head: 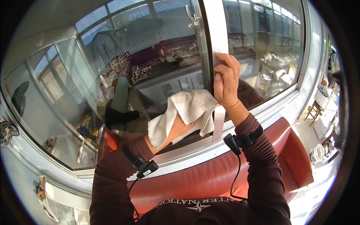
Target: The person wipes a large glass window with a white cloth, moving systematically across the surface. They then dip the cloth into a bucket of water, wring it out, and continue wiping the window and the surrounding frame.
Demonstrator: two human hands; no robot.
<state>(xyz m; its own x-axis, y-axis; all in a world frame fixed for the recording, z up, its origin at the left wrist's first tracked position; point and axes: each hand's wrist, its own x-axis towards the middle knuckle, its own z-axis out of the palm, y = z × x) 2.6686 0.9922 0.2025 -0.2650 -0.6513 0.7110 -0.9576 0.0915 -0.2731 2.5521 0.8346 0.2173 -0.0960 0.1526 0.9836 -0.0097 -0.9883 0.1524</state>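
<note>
A crumpled beige cloth (194, 105) is in my left hand (180, 129), bunched over the fingers and hiding most of them. The cloth lies against the lower right part of a window pane (157, 95), by the upright frame. On the white upright window frame (215, 28) rests my right hand (228, 81), its fingers bent and fingertips towards the dark edge strip. Whether it grips the frame or only leans on it is not clear. A metal window latch (192, 19) sits higher up, left of the frame.
A red leather sofa (191, 184) stands below the window, close to my body. The white sill (174, 159) runs between sofa and glass. Cables hang from bands on both wrists. A wooden stool (312, 111) and a white bucket (317, 153) stand at the far right.
</note>
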